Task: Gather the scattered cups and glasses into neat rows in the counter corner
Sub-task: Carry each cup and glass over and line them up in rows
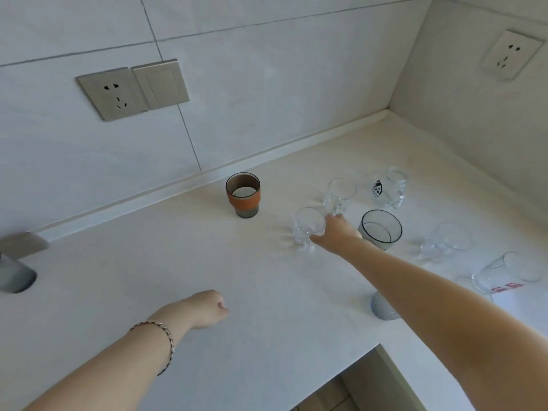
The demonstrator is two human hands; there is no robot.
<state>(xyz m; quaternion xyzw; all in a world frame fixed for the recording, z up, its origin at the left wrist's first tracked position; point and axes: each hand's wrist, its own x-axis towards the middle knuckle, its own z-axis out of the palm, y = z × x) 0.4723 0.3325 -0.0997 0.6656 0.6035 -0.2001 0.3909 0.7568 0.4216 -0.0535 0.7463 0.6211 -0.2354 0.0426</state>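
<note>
Right arm reaching far across from the near right, right hand wrapping round a clear glass, left forearm stretching in from the near left, left hand curling in an empty fist

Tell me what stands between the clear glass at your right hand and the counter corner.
A second clear glass stands just behind the near clear glass, and a logo-printed glass farther toward the corner. The dark-rimmed glass sits beside that line.
</note>
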